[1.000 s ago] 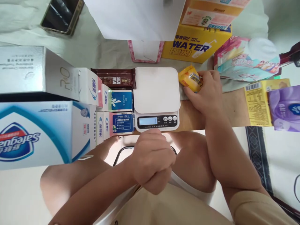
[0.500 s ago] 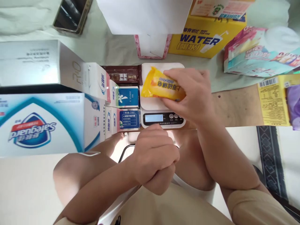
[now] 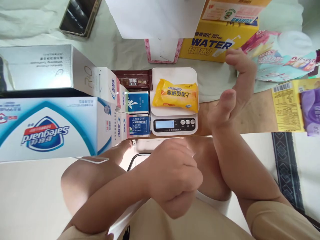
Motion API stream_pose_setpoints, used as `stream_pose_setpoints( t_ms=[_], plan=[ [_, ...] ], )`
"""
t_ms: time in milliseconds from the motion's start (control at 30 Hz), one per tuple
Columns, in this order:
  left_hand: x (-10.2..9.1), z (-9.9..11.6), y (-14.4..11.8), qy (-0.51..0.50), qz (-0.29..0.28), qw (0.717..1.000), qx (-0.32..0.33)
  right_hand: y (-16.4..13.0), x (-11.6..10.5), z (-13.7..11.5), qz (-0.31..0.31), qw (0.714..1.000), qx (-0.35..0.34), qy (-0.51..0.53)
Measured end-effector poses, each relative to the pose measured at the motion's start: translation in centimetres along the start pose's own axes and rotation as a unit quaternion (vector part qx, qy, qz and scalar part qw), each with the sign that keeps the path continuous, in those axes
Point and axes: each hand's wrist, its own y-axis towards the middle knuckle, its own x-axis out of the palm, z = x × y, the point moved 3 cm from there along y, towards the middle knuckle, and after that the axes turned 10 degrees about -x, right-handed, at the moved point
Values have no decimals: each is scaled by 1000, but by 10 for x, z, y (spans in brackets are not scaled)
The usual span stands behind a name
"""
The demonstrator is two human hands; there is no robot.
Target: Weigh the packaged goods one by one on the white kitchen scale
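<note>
1. The digits on the display of the scale are too small for reading.
2. The person's right hand is somewhat blurred.
3. The left hand is curled; its palm is hidden.
4. Left edge cuts off the Safeguard box; far edge, the white sheet.

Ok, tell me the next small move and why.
Probably read the display, leaving the soap alone: the soap lies on the scale, the right hand is open and off it, and the screen is lit.
</note>
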Motion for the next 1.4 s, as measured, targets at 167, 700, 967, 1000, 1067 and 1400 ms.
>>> stream_pose_setpoints(
  t_ms=[167,700,967,1000,1067,1400],
  plan=[
    [4,1,-4,72,-168,983,-19,0,2,-1,-39,999,1,-13],
    [3,0,-14,46,-131,990,-11,80,4,-68,-378,925,8,39],
    [-4,-10,-15,18,-103,994,-22,51,22,-24,-538,842,46,-8],
    [-4,-12,-15,18,-100,995,-24,52,23,-23,-543,839,44,-11],
    [-3,-15,-16,19,-100,994,-30,56,23,-23,-528,848,44,11],
    [-2,-19,-20,10,-87,995,-45,92,56,-61,-351,931,35,94]
  ],
)
